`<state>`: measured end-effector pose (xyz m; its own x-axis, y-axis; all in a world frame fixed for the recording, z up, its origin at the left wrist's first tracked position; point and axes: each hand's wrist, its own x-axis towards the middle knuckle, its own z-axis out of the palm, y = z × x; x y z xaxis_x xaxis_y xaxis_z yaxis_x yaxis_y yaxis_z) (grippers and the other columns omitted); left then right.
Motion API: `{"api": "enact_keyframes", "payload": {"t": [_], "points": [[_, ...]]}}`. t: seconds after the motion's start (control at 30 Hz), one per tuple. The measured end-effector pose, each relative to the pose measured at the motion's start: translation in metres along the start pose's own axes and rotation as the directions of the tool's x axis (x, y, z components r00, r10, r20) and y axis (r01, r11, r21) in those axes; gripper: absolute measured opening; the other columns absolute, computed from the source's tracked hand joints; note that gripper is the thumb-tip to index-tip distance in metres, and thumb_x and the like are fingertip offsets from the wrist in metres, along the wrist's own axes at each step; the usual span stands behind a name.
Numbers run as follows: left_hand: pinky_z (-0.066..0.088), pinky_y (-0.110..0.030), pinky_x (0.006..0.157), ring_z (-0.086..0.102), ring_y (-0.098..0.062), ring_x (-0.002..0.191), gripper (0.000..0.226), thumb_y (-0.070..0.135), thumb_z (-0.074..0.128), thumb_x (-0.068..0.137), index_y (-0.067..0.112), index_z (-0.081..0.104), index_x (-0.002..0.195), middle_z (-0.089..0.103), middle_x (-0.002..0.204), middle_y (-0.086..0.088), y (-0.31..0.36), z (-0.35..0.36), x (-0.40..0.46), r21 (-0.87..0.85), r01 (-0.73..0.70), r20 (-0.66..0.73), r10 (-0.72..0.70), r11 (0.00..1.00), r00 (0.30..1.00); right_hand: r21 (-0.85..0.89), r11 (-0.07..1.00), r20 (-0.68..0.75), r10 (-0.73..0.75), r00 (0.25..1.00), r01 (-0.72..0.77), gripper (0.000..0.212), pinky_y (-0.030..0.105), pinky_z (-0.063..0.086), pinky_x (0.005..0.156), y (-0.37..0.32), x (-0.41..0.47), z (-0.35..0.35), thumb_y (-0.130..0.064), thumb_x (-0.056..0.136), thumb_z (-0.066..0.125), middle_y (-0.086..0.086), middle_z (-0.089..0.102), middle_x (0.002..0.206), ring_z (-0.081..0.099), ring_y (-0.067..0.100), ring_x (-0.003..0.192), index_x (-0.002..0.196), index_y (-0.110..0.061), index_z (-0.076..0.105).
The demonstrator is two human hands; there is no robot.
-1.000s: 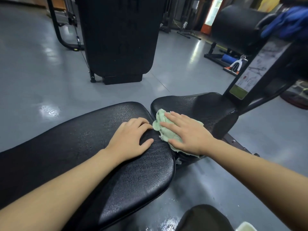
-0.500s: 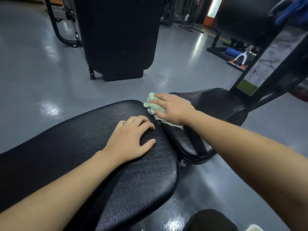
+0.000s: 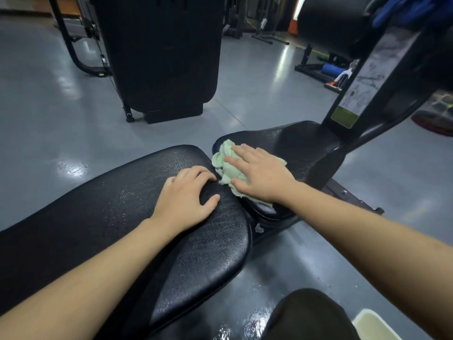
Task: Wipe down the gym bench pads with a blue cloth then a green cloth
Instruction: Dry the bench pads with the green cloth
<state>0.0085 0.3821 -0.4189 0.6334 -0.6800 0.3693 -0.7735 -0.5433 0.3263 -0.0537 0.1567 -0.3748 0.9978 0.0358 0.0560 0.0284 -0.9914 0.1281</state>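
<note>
Grey gym floor (image 3: 171, 133) all round, glossy under the lights. Right hand (image 3: 259, 174) flat, fingers straight, pressing green cloth (image 3: 226, 165) onto near edge of seat pad (image 3: 306, 148); left hand (image 3: 185, 195) spread, lightly curled, resting on end of back pad (image 3: 122, 209). Probably on the second, green pass, blue cloth (image 3: 402, 11) hung on the frame, most of seat pad left.

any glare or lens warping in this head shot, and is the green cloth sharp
Head view: ceiling light glares off the glossy grey floor and wet patches near the bottom edge; wide-angle warping bows the forearms and the long black textured bench pad; the crumpled pale green cloth under the right hand is fairly sharp.
</note>
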Motion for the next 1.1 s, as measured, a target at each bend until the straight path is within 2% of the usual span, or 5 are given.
{"api": "enact_keyframes", "payload": {"t": [0.17, 0.4, 0.57, 0.87, 1.1], "points": [[0.037, -0.038, 0.106, 0.043, -0.011, 0.131, 0.057, 0.058, 0.040, 0.085, 0.027, 0.057, 0.130, 0.048, 0.141, 0.015, 0.009, 0.003, -0.005, -0.009, 0.004, 0.010, -0.004, 1.000, 1.000, -0.003, 0.999, -0.040, -0.051, 0.998, 0.051, 0.070, 0.048, 0.022, 0.121, -0.003, -0.054, 0.005, -0.058, 0.090, 0.030, 0.005, 0.024, 0.165, 0.021, 0.027, 0.152, 0.153, -0.030, 0.037], [0.038, -0.037, 0.103, 0.048, -0.009, 0.130, 0.048, 0.053, 0.043, 0.087, 0.029, 0.062, 0.124, 0.056, 0.136, 0.015, 0.025, 0.012, 0.007, -0.028, -0.071, 0.008, 0.071, 0.997, 0.997, 0.004, 0.995, -0.062, -0.096, 0.993, 0.096, 0.068, 0.041, 0.018, 0.122, 0.017, -0.056, 0.006, -0.059, 0.091, 0.033, 0.001, 0.026, 0.164, 0.022, 0.021, 0.152, 0.153, -0.033, 0.037], [0.037, -0.036, 0.103, 0.045, -0.007, 0.133, 0.051, 0.057, 0.041, 0.089, 0.032, 0.062, 0.128, 0.055, 0.137, 0.017, 0.020, 0.012, 0.008, 0.023, -0.096, 0.037, 0.095, 0.995, 0.995, 0.016, 0.997, -0.039, 0.082, 0.996, -0.082, 0.072, 0.039, 0.013, 0.124, 0.068, -0.043, -0.007, -0.062, 0.093, 0.020, -0.003, 0.017, 0.167, 0.014, 0.016, 0.153, 0.158, -0.033, 0.024], [0.040, -0.040, 0.100, 0.048, -0.009, 0.130, 0.049, 0.056, 0.041, 0.090, 0.032, 0.062, 0.126, 0.057, 0.135, 0.016, 0.021, 0.010, 0.009, 0.033, -0.109, 0.047, 0.108, 0.993, 0.993, 0.067, 0.969, -0.072, 0.243, 0.967, -0.238, 0.077, 0.041, 0.011, 0.123, 0.071, -0.046, -0.008, -0.061, 0.086, 0.016, -0.001, 0.023, 0.165, 0.016, 0.019, 0.153, 0.155, -0.031, 0.033], [0.040, -0.040, 0.100, 0.048, -0.010, 0.130, 0.049, 0.056, 0.039, 0.091, 0.032, 0.062, 0.127, 0.056, 0.135, 0.015, 0.021, 0.011, 0.007, 0.056, -0.113, 0.054, 0.110, 0.992, 0.992, 0.066, 0.993, -0.148, 0.103, 0.984, -0.094, 0.067, 0.046, 0.018, 0.121, 0.026, -0.080, 0.009, -0.057, 0.091, 0.031, 0.001, 0.030, 0.163, 0.024, 0.023, 0.151, 0.151, -0.030, 0.041]]}}
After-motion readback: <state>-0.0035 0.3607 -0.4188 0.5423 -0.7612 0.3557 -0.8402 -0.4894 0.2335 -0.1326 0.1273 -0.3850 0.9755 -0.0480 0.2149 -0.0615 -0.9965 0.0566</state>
